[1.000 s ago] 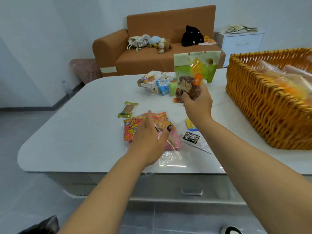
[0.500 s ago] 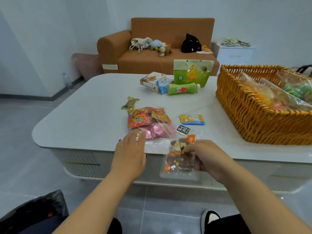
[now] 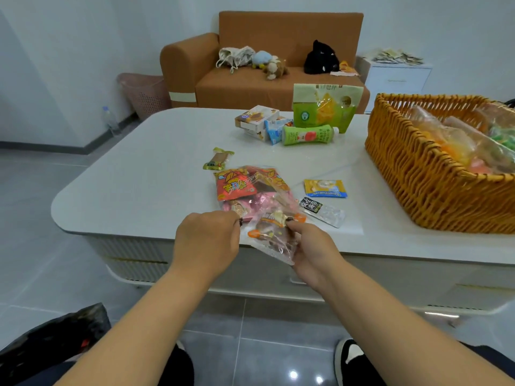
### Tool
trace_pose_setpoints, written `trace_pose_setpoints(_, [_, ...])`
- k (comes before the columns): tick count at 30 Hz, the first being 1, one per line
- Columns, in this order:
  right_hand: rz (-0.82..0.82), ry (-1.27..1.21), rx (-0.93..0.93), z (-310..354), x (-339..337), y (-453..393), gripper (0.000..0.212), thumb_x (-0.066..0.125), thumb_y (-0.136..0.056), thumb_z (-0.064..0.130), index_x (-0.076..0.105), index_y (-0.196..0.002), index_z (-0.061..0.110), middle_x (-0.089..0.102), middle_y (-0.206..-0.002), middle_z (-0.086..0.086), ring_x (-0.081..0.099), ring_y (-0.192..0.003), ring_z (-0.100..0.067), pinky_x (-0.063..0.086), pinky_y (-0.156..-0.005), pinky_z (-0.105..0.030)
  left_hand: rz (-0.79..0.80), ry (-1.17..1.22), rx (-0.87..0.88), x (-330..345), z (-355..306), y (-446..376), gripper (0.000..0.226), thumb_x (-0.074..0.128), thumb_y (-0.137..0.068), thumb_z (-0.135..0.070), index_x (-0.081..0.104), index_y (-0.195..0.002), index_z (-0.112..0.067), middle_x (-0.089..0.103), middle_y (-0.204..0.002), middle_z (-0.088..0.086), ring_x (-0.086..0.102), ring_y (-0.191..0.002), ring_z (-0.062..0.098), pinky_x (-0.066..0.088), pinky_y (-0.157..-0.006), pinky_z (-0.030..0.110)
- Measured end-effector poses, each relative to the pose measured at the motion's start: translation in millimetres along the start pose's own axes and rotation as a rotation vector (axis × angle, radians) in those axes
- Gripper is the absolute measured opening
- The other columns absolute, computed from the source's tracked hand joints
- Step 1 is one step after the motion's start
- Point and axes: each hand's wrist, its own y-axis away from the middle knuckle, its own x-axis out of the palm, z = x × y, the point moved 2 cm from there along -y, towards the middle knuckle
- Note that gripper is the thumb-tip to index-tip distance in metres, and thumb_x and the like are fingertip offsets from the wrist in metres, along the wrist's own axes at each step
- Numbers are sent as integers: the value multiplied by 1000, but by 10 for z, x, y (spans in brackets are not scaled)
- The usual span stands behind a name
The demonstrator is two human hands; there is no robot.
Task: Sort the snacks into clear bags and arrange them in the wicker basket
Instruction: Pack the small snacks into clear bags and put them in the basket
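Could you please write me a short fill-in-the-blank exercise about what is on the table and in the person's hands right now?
1. Both the left hand and the right hand hold a small clear ____ of brown snacks.
2. The wicker basket stands at the table's ____ side.
3. The green bottle lies on its ____.
4. The yellow and blue packet lies ____ the basket, on the table.

Missing words: bag; right; side; outside
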Motion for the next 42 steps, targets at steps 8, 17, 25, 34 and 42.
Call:
trace_pose_setpoints(8, [-4, -139, -14, -76, 235, -145, 15, 49, -92, -4, 62, -92, 3, 66, -78, -10, 63, -67, -18, 52, -61, -28, 16, -43, 50, -10, 60, -8, 14, 66, -74, -14, 67, -60, -15, 58, -48, 2, 50, -38, 29, 30, -41, 25])
trace_pose_setpoints(17, [-120, 5, -20, -125, 411, -248, 12, 60, -82, -12, 60, -81, -1, 63, -70, -12, 62, -42, -11, 50, -41, -18, 39, 2, 105, 36, -119, -17, 9, 73, -68, -14, 67, -62, -17, 59, -50, 3, 53, -41, 30, 35, -43, 25])
trace_pose_setpoints(25, [35, 357, 38, 55, 485, -395, 29, 40, -99, -1, 55, -75, 3, 58, -39, -1, 57, -34, -6, 46, -38, -13, -20, 90, 3, -36, -69, -39, 14, 60, -75, -24, 68, -64, -22, 61, -52, -2, 55, -42, 26, 28, -42, 24])
trace_pose_setpoints(34, [180, 647, 122, 93, 433, -449, 27, 44, -101, 12, 58, -81, 0, 63, -46, -3, 60, -39, -7, 47, -38, -13, 53, 102, -17, 27, -12, -25, 20, 56, -78, -28, 67, -63, -21, 61, -51, -2, 55, -43, 26, 36, -41, 26])
trace_pose_setpoints(42, [496, 1334, 311, 731, 7, 34, 26, 52, -96, 18, 69, -85, 2, 73, -75, -12, 69, -60, -18, 51, -49, -20, 183, 167, -82, 21, 24, 17, 24, 53, -91, -35, 74, -85, -26, 72, -74, -5, 66, -69, 26, 51, -57, 33])
